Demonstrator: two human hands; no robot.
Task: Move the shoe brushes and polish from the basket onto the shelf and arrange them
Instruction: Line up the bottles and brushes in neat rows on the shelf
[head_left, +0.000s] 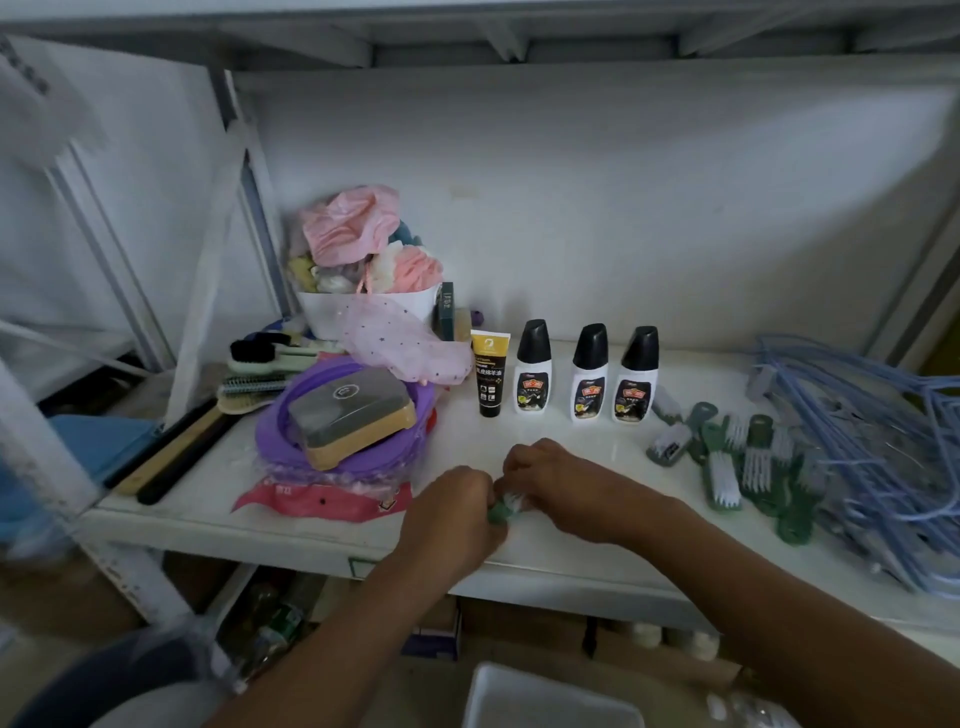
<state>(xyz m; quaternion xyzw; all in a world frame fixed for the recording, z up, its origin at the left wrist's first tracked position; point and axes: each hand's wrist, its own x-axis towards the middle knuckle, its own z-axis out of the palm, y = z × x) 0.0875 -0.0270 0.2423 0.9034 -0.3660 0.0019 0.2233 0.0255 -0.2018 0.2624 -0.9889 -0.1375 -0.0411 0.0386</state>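
My left hand and my right hand meet over the front of the white shelf, both closed on one small green shoe brush with white bristles. Behind them stand a yellow-and-black polish tube and three white polish bottles with black caps in a row. Several green brushes lie in a loose group to the right. The white basket shows at the bottom edge, below the shelf.
A purple ring with a boxed sponge lies at the left, with long-handled brushes behind it. A white tub of pink bags stands at the back. Blue hangers fill the right end. A shelf board runs overhead.
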